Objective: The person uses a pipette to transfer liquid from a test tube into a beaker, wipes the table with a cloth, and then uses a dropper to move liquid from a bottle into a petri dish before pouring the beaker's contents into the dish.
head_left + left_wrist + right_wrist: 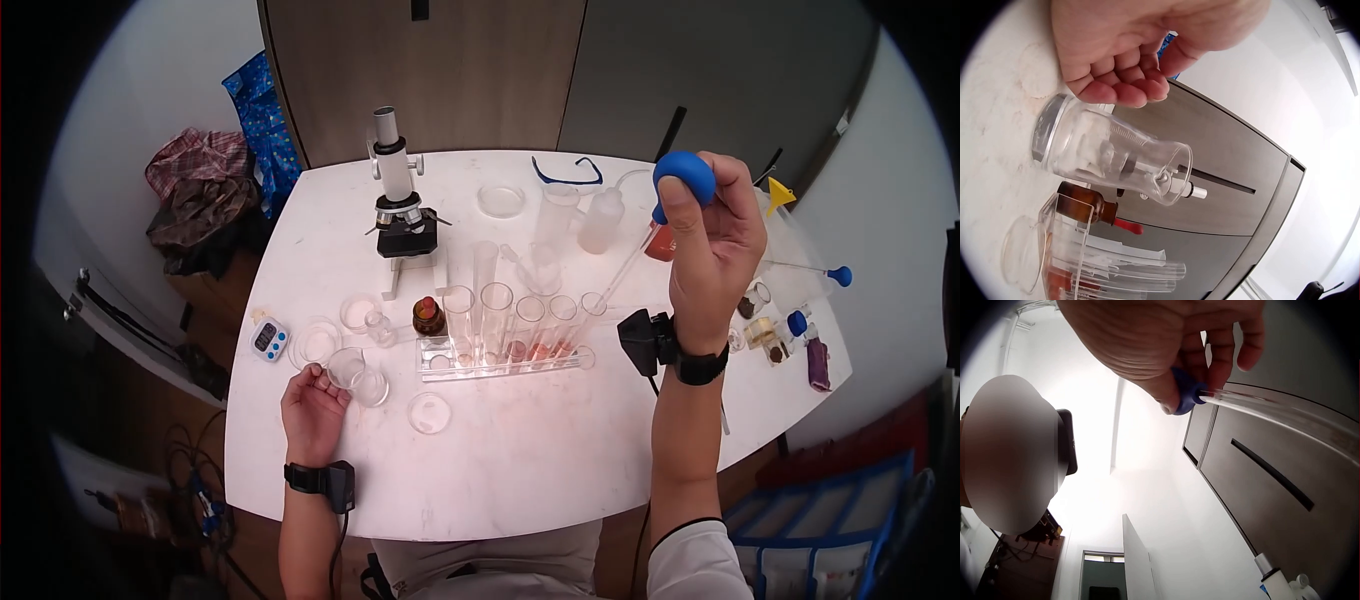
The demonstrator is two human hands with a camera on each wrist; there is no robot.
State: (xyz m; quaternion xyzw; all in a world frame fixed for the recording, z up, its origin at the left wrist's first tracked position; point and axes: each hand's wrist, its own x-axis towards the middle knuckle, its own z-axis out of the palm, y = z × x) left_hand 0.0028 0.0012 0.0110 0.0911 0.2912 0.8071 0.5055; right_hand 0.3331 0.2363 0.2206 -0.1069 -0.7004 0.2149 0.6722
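Note:
High over the right side of the table, my right hand [718, 245] pinches the blue rubber bulb [684, 180] of a glass pipette [628, 264] between thumb and fingers. The pipette slants down left, its lower end at the mouth of the rightmost test tube [583, 325]. Several test tubes stand in a clear rack [500, 374], some with reddish liquid low down. My left hand [314, 415] rests at the table's left with loosely curled fingers, holding nothing. Its fingertips are right beside a flared, graduated glass vessel [1116, 147] standing upright.
A brown dropper bottle [428, 318] stands at the rack's left end, a microscope [398, 200] behind it. Petri dishes [429, 412] and a timer [269, 340] lie left and in front. Plastic bottles [601, 222] and blue glasses [567, 180] are at the back, small jars [775, 348] at right.

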